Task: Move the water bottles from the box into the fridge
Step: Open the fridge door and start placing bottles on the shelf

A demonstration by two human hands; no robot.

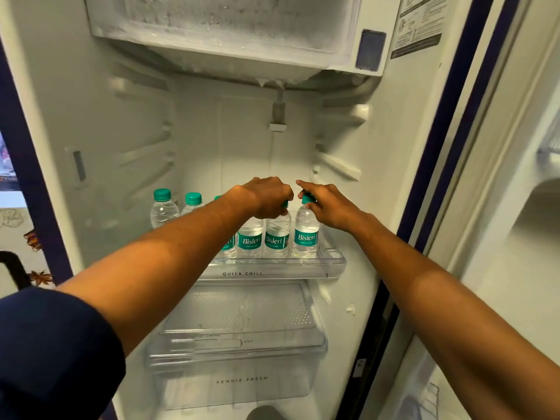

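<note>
Head view: two bottle caps are pinched, one by the left hand (266, 197), one by the right hand (325, 207); bottles should be lowered straight under the fingers onto the shelf (272, 269), then released.

"Bisleri" is read in white on the green labels of three front bottles (306, 234) on the shelf. "QUICK CHILL" is printed on the shelf front (242, 273). "VEGGIE FRESH" is printed on the drawer (241, 380). Sticker (419, 22) text at upper right: illegible.

Soft, even interior light; wide-angle bending at edges, slight overall blur.
</note>
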